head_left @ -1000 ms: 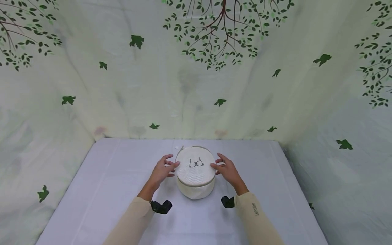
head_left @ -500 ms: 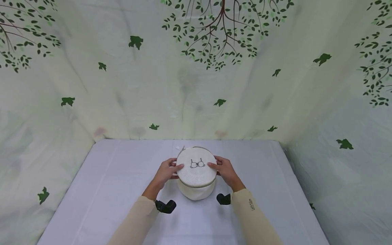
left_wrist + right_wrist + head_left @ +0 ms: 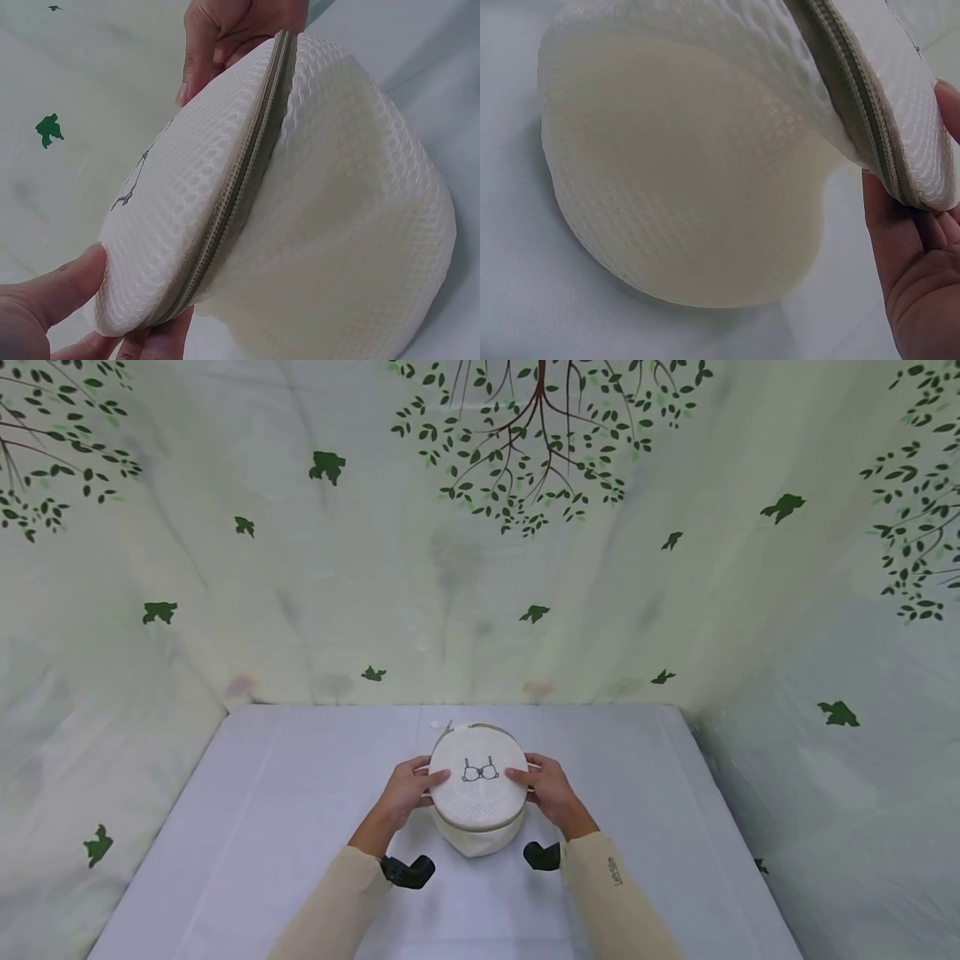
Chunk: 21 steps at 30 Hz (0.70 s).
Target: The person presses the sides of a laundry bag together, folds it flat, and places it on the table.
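Observation:
A white mesh bra laundry bag, round with a drawn bra on its top, is between both hands at the middle of the table. Its beige zipper runs round the edge of the lid, shut along the part in the left wrist view. My left hand grips the lid's left edge, thumb on top and fingers underneath. On the opposite edge my right hand pinches the lid the same way. Below the zipper the soft mesh body sags and bulges, with its lower end close to the table.
The bag is over a white-covered table. A pale curtain printed with leaves and branches encloses the back and both sides. Black wrist cameras sit at the sleeve cuffs.
Both hands have come in from beside the bag and taken hold of its lid at left and right. The lid has since tilted slightly, and the lower body now hangs more pointed.

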Motion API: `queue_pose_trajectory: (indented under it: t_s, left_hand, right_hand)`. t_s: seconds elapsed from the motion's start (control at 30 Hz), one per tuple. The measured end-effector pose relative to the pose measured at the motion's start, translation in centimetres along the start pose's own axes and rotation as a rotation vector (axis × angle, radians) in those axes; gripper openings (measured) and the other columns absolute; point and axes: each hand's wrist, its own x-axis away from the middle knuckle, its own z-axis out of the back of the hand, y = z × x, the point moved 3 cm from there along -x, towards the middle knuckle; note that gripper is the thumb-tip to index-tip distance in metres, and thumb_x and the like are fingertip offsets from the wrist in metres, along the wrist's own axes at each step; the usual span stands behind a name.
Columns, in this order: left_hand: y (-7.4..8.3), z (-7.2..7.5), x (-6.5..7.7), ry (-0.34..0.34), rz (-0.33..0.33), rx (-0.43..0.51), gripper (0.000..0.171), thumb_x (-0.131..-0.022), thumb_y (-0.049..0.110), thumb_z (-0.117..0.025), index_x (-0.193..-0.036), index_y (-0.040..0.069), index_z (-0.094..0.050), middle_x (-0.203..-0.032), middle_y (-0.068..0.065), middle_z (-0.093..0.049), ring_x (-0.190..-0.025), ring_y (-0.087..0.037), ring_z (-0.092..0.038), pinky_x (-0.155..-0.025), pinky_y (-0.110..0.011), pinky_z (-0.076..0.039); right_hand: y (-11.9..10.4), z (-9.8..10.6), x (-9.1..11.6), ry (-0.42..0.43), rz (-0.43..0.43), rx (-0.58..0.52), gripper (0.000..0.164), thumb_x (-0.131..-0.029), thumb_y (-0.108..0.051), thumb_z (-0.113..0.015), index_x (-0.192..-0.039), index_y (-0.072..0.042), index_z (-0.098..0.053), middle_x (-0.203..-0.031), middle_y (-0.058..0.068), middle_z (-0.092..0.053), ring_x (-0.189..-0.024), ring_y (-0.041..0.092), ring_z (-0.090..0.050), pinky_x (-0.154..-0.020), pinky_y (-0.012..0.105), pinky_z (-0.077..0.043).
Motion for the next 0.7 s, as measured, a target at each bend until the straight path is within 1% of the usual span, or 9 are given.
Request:
queue_pose_trajectory:
  t_s: [0.23, 0.47, 0.7]
  left_hand:
    - [-0.2, 0.0, 0.0, 0.017, -0.019, 0.021, 0.050, -0.091, 0.009, -0.066, -0.135, -0.006, -0.048, -0.116, -0.023, -0.064, -0.081, -0.015, -0.065, -0.071, -0.031, -0.056]
    - [-0.5, -0.1, -0.2, 0.043, -0.031, 0.053, 0.046, -0.090, 0.006, -0.066, -0.133, -0.007, -0.051, -0.114, -0.021, -0.065, -0.080, -0.013, -0.065, -0.069, -0.028, -0.055]
    - [-0.8, -0.3, 0.0, 0.083, -0.031, 0.045, 0.048, -0.090, 0.005, -0.066, -0.134, -0.007, -0.050, -0.121, -0.023, -0.061, -0.089, -0.018, -0.064, -0.073, -0.029, -0.056]
  right_hand:
    - [0.4, -0.3, -0.1, 0.006, -0.012, -0.014, 0.048, -0.087, -0.011, -0.071, -0.130, 0.004, -0.052, -0.102, 0.015, -0.071, -0.076, 0.017, -0.067, -0.064, 0.028, -0.054]
    - [0.7, -0.4, 0.0, 0.019, -0.018, -0.020, 0.047, -0.088, -0.011, -0.071, -0.129, 0.004, -0.053, -0.103, 0.014, -0.071, -0.075, 0.016, -0.067, -0.063, 0.027, -0.054]
    - [1.2, -0.4, 0.2, 0.020, -0.026, -0.036, 0.045, -0.088, -0.010, -0.070, -0.127, 0.004, -0.054, -0.101, 0.013, -0.071, -0.076, 0.017, -0.068, -0.061, 0.027, -0.054]
